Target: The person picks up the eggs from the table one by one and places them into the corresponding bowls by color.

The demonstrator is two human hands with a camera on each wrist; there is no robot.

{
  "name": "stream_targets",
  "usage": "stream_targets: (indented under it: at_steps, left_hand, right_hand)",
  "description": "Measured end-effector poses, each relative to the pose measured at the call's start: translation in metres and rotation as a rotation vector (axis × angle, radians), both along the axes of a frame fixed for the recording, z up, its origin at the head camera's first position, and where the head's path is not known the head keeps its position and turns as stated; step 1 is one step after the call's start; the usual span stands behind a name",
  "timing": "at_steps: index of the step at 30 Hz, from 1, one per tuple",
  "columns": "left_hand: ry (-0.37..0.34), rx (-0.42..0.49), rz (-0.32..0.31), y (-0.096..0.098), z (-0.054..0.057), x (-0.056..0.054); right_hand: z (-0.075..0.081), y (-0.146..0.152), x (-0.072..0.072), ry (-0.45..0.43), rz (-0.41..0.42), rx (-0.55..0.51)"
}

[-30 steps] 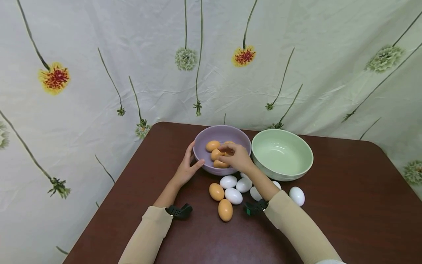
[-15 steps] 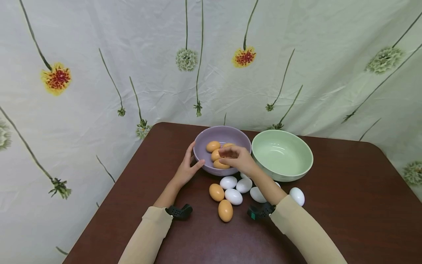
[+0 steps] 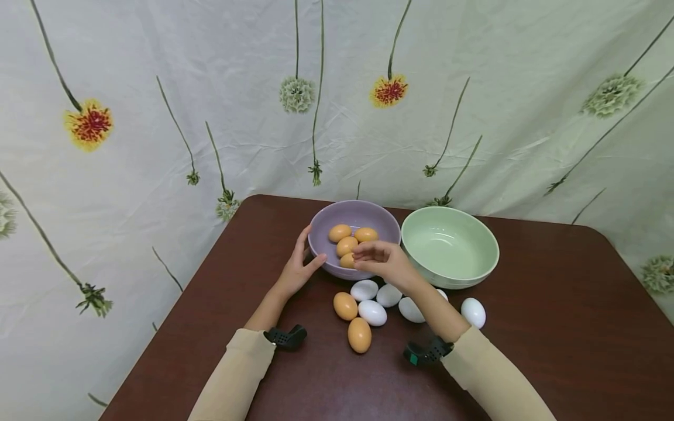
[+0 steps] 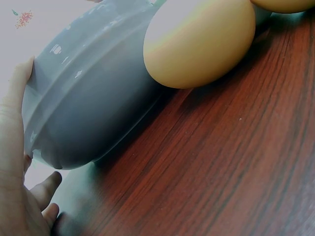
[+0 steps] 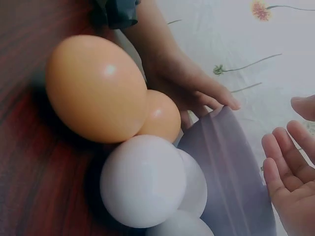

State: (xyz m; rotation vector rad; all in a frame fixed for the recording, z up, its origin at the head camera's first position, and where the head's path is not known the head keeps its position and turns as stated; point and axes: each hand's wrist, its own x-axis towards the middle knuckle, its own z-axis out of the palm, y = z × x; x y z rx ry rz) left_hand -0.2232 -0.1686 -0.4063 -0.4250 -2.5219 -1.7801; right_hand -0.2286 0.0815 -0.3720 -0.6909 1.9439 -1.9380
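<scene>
My left hand point(image 3: 298, 270) rests against the near left side of a purple bowl point(image 3: 322, 225), thumb at the rim and fingers spread along the outer wall. In the left wrist view the bowl's ribbed wall point(image 4: 93, 93) fills the upper left. Several brown eggs point(image 3: 347, 246) lie inside it. My right hand point(image 3: 387, 262) is over the bowl's near right rim, fingers loosely bent. Nothing shows between them in the right wrist view, where the right hand point(image 5: 293, 172) is partly cut off. The right hand overlaps part of the eggs in the head view.
Two brown eggs point(image 3: 360, 335) and several white eggs point(image 3: 372, 313) lie on the dark wooden table point(image 3: 553, 292) in front of the bowls; the right forearm hides some. One white egg point(image 3: 473, 313) lies apart at right. A green bowl point(image 3: 447, 251) stands beside the purple one.
My right hand has drawn back from among the brown eggs toward the bowl's near right rim, uncovering more of them. The left hand stays on the bowl.
</scene>
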Motion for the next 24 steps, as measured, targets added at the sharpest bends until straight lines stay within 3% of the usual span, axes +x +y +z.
stream_targets:
  at_steps: [7,12,18,24]
  left_hand:
    - [0.005,0.004,-0.005,0.0,0.0,-0.001]
    - [0.01,0.007,-0.007,0.0,-0.001,-0.002]
    - [0.021,0.012,-0.011,0.0,-0.002,-0.002]
    - [0.008,0.019,-0.01,-0.001,-0.004,-0.003]
  right_hand:
    - [0.0,0.008,0.013,0.039,0.04,0.005]
    - [-0.005,0.011,0.022,0.025,0.133,0.014]
    - [-0.014,0.014,0.032,0.109,0.268,0.042]
    - [-0.021,0.016,0.039,0.11,0.308,0.106]
